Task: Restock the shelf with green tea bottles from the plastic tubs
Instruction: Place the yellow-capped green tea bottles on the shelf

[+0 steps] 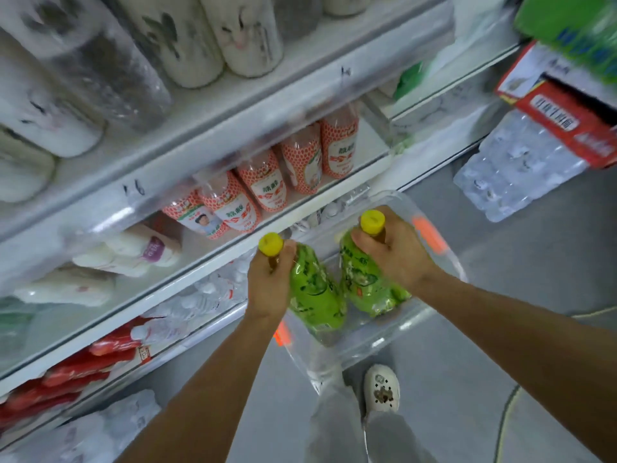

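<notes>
Above the tub: left bottle and right bottle, green tea, hang side by side near the shelf; we cannot tell if their bases clear the rim.
left hand: curled round the left bottle's neck, under its yellow cap.
right hand: same neck grip on the right bottle.
handling: we judge them full, heavyish, stiff, with slick labels; the neck is the best hold.
risk: tilted bottles may knock together.

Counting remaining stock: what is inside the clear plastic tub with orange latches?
The clear tub holds two green-labelled, yellow-capped tea bottles: the left bottle, in the left hand, and the right bottle, in the right hand. Its floor beneath them is covered.
</notes>
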Motion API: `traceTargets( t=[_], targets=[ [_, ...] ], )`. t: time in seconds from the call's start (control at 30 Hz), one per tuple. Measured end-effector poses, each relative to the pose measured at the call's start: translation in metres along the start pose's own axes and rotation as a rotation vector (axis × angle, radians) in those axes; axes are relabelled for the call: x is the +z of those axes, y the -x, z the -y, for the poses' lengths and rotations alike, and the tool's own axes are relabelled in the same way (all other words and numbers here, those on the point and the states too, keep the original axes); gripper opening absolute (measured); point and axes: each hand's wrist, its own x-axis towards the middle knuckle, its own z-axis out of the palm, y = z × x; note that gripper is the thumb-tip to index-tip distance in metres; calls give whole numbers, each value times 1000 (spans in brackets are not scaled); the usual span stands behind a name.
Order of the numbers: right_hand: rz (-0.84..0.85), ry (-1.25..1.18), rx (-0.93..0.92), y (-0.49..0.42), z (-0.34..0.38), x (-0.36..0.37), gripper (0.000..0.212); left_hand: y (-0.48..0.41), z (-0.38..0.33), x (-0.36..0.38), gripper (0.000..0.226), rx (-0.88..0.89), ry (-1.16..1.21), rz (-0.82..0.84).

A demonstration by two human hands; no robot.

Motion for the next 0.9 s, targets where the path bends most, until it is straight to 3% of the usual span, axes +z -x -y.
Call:
traceTargets(
  t=[0.33, 0.47, 0.83, 0.9],
  targets=[
    [-173, -151, -229, 32, 165, -106, 24, 64, -171, -74, 20, 216, 110, -56],
    [-196, -184, -327, 58, 233, -137, 18, 105, -220, -109, 21, 219, 192, -113],
    [-245, -248, -525, 151, 372, -198, 23, 227, -305, -211, 11, 346, 245, -172],
    [-244, -264, -546, 161, 393, -198, 21, 245, -317, -234, 19, 348, 237, -174]
  ],
)
